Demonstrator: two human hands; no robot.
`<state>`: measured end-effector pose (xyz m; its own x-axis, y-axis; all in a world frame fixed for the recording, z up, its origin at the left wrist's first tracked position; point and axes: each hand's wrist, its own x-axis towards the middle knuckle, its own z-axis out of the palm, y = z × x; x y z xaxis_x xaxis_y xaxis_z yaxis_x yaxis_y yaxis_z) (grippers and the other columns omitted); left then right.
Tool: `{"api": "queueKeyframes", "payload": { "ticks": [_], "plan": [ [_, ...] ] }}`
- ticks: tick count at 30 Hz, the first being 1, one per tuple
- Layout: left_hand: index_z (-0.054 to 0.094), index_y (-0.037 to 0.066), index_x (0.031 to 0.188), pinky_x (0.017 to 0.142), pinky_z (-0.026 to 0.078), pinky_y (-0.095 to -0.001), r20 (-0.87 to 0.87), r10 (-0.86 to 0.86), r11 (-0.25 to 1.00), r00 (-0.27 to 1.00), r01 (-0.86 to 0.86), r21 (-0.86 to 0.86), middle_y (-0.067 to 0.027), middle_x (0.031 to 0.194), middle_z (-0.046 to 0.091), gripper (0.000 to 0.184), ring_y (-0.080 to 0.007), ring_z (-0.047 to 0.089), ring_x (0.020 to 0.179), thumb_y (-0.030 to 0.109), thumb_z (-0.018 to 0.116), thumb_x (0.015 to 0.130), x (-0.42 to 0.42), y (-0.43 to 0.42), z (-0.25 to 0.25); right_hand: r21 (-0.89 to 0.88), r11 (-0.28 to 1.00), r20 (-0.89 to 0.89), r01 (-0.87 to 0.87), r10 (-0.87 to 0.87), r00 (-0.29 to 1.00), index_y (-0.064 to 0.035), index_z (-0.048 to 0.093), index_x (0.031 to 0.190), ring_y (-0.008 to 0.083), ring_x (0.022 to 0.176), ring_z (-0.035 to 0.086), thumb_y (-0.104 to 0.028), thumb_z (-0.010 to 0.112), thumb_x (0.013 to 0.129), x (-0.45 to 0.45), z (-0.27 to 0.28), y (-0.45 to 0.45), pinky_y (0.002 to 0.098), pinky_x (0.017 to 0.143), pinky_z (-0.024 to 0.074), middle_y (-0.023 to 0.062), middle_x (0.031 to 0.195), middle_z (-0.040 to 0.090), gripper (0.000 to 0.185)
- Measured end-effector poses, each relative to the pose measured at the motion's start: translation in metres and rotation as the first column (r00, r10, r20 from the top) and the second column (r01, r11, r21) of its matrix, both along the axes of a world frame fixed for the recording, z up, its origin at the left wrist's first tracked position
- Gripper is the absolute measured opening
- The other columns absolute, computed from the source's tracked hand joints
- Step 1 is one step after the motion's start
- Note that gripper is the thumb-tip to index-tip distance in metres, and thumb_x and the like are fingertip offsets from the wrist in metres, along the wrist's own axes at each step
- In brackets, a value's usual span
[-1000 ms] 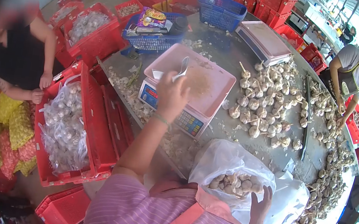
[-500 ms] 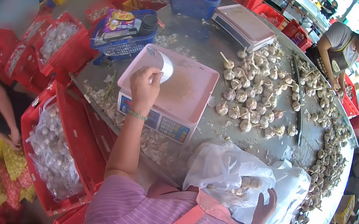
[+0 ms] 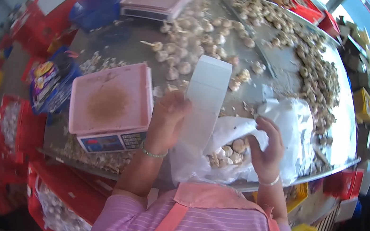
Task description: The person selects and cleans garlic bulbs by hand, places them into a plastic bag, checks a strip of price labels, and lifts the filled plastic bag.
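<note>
Across the metal tabletop (image 3: 130,47), loose garlic bulbs (image 3: 183,48) are lying in a broad spread. Nearer the person, a pink-topped scale (image 3: 110,102) is standing toward the left edge. Right of it, a white plastic bag (image 3: 187,163) is sitting open with bulbs inside. Over the bag's far side, a pale creased strip (image 3: 206,97) is extending upward, the left hand (image 3: 171,108) gripping its edge. The right hand (image 3: 268,149) is hovering by the bag's mouth, its grip wide, thumb and fingers spreading apart.
</note>
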<state>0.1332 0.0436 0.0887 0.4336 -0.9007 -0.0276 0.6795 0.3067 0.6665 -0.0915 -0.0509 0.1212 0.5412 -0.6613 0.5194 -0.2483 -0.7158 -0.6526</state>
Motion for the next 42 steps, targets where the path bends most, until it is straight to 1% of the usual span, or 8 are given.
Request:
{"api": "queueKeyframes", "payload": {
  "ticks": [8, 13, 16, 18, 21, 24, 32, 42],
  "plan": [
    [0.061, 0.005, 0.091, 0.071, 0.051, -0.0243, 0.108, -0.193, 0.981, 0.975, 0.191, 0.026, -0.0037, 0.089, 0.066, 0.012, -0.0091, 0.062, 0.078, -0.002, 0.062, 0.082, -0.048, -0.006, 0.008, -0.299, 0.953, 0.102, -0.043, 0.077, 0.992, -0.0063, 0.056, 0.117, 0.0358, 0.108, 0.054, 0.003, 0.071, 0.065, 0.012, 0.008, -0.019, 0.0394, 0.087, 0.0462, 0.0209, 0.124, 0.049, 0.056],
    [0.058, 0.007, 0.083, 0.064, 0.048, -0.0198, 0.154, -0.235, 0.969, 0.960, 0.219, 0.112, -0.0004, 0.082, 0.064, 0.010, -0.0057, 0.059, 0.072, 0.002, 0.066, 0.081, -0.060, -0.005, 0.009, -0.274, 0.931, 0.031, -0.242, 0.260, 0.965, -0.0067, 0.064, 0.101, 0.0324, 0.097, 0.059, 0.007, 0.061, 0.067, -0.001, 0.001, -0.026, 0.0376, 0.082, 0.0479, 0.0141, 0.108, 0.059, 0.037],
    [0.055, 0.009, 0.079, 0.061, 0.046, -0.0180, 0.278, -0.245, 0.963, 0.929, 0.199, 0.183, 0.0013, 0.079, 0.062, 0.015, -0.0040, 0.057, 0.069, 0.006, 0.069, 0.080, -0.069, -0.004, 0.004, 0.126, 0.961, 0.111, -0.246, 0.233, 0.966, -0.0047, 0.063, 0.096, 0.0309, 0.083, 0.062, 0.006, 0.059, 0.071, -0.017, -0.014, -0.023, 0.0324, 0.075, 0.0493, 0.0126, 0.095, 0.063, 0.028],
    [0.057, 0.006, 0.085, 0.063, 0.047, -0.0184, 0.328, -0.325, 0.939, 0.887, 0.262, 0.223, 0.0008, 0.082, 0.063, 0.016, -0.0043, 0.057, 0.072, 0.007, 0.072, 0.078, -0.071, -0.002, -0.001, 0.269, 0.940, 0.276, -0.209, 0.133, 0.952, -0.0009, 0.061, 0.096, 0.0188, 0.075, 0.062, 0.002, 0.057, 0.080, -0.022, -0.027, -0.027, 0.0264, 0.070, 0.0487, 0.0057, 0.086, 0.064, 0.016],
    [0.060, 0.001, 0.098, 0.069, 0.048, -0.0204, 0.342, -0.468, 0.878, 0.815, 0.384, 0.285, -0.0021, 0.090, 0.064, 0.026, -0.0065, 0.059, 0.078, 0.006, 0.073, 0.077, -0.080, 0.001, 0.003, 0.690, 0.661, 0.520, -0.293, -0.172, 0.836, 0.0026, 0.059, 0.099, 0.0049, 0.079, 0.057, -0.005, 0.056, 0.089, -0.035, -0.040, -0.032, 0.0227, 0.070, 0.0481, -0.0004, 0.088, 0.063, 0.013],
    [0.059, -0.003, 0.106, 0.072, 0.049, -0.0219, 0.403, -0.502, 0.852, 0.765, 0.357, 0.383, -0.0045, 0.094, 0.065, 0.033, -0.0084, 0.060, 0.081, 0.006, 0.073, 0.077, -0.095, 0.003, 0.005, 0.727, 0.456, 0.674, -0.513, -0.335, 0.658, 0.0028, 0.060, 0.102, 0.0083, 0.080, 0.061, -0.008, 0.055, 0.090, -0.047, -0.039, -0.048, 0.0206, 0.070, 0.0495, 0.0052, 0.090, 0.065, 0.017],
    [0.062, -0.005, 0.105, 0.071, 0.049, -0.0225, 0.350, -0.580, 0.766, 0.736, 0.346, 0.541, -0.0082, 0.094, 0.067, 0.027, -0.0104, 0.061, 0.081, 0.006, 0.067, 0.081, -0.113, 0.021, -0.003, 0.741, 0.511, 0.642, -0.435, -0.348, 0.683, -0.0006, 0.061, 0.101, 0.0058, 0.072, 0.061, -0.012, 0.057, 0.090, -0.070, -0.058, -0.071, 0.0190, 0.063, 0.0495, 0.0024, 0.088, 0.065, 0.017],
    [0.064, -0.003, 0.102, 0.070, 0.049, -0.0225, 0.373, -0.449, 0.805, 0.812, 0.186, 0.564, -0.0060, 0.091, 0.067, 0.020, -0.0090, 0.061, 0.077, 0.005, 0.062, 0.084, -0.121, 0.052, -0.012, 0.703, 0.541, 0.674, -0.462, -0.297, 0.677, -0.0033, 0.062, 0.097, 0.0064, 0.068, 0.060, -0.014, 0.060, 0.088, -0.078, -0.059, -0.077, 0.0215, 0.059, 0.0497, 0.0007, 0.083, 0.065, 0.014]
  ]
}}
